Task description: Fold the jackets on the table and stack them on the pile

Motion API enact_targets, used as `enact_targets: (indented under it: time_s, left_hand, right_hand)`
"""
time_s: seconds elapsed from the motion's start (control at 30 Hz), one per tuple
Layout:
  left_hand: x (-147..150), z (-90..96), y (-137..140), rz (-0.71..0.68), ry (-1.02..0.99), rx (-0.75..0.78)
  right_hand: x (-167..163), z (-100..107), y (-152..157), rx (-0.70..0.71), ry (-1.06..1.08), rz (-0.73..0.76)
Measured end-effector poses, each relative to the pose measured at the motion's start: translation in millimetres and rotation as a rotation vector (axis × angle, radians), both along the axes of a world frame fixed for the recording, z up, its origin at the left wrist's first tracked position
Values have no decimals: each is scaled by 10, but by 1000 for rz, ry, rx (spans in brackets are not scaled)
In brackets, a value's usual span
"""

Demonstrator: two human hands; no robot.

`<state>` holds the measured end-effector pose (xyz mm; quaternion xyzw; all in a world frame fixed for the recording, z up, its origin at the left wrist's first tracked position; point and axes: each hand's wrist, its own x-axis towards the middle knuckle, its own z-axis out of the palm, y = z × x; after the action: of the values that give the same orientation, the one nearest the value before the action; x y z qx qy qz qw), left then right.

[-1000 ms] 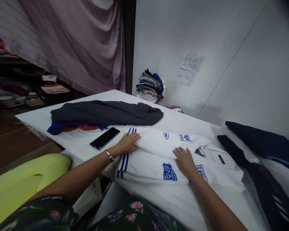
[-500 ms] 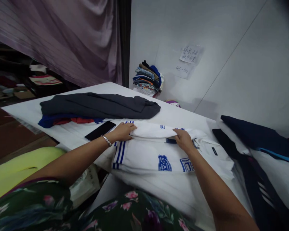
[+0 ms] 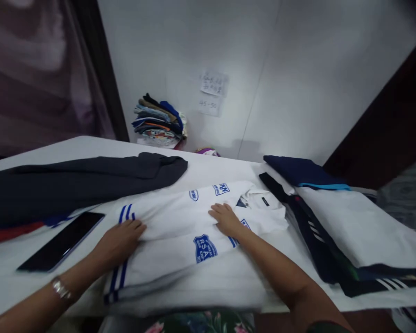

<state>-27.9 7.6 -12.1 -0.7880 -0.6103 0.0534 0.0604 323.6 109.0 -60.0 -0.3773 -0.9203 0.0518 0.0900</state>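
Two bare hands on one white shirt: that's what my head view gives me from way over here, and it's the only feed I've got. Shirt's lying mid-picture on the white table. The left hand is over the blue stripes at one end, fingers a bit curled, and I honestly can't tell if it's pinching cloth or just pressing. The right hand rests loosely on the chest with its fingers stretched out, short of the collar, not clamped on anything I can see. My read: one hand toward each end so the cloth lies flat between them. The phone is just beside the left forearm, the dark grey garment lies past it, and folded clothes sit off to the right, probably all parked so the shirt gets the middle. As for direction, the collar points right and slightly away from the wearer, the striped end left and nearer, so the long axis runs sideways across the table on a mild slant.
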Motion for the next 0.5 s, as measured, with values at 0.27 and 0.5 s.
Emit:
enact_targets:
  time_s: [0.27, 0.5]
  left_hand:
    - [-140, -173, 40, 74, -71, -34]
    - [-23, -29, 260, 35, -228, -10]
  right_hand:
    - [177, 245, 184, -254, 248, -69]
    - [407, 376, 831, -76, 177, -628]
